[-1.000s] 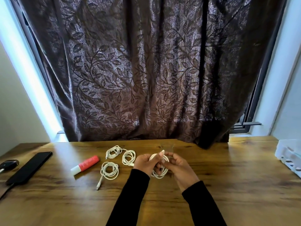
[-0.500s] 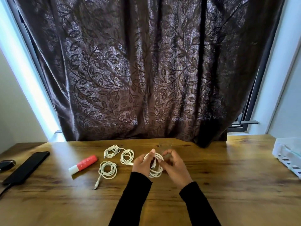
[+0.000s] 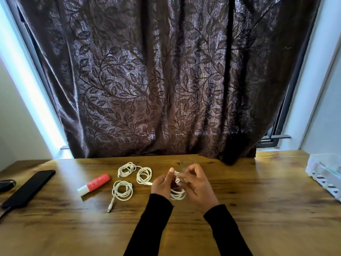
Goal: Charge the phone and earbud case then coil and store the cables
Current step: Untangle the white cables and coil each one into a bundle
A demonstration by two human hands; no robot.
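Observation:
A white cable coil [image 3: 177, 194] is held above the wooden table [image 3: 258, 209] between both hands. My left hand [image 3: 162, 184] grips its left side, thumb raised. My right hand [image 3: 196, 184] pinches the cable near the top, fingers curled. Three more white coils lie to the left: one at the back [image 3: 127, 169], one beside it [image 3: 144, 175], and a nearer coil [image 3: 122, 190] with its plug end trailing toward me. A black phone [image 3: 29, 188] lies at the far left with a dark earbud case [image 3: 7, 184] beside it.
A red and white tube [image 3: 94, 184] lies between the phone and the coils. A white plastic basket [image 3: 324, 174] sits at the table's right edge. A dark leaf-patterned curtain [image 3: 166, 80] hangs behind the table.
Both hands have kept working the coil, shifting their fingers round its top. The camera view has tilted slightly, so everything sits a little lower and further left.

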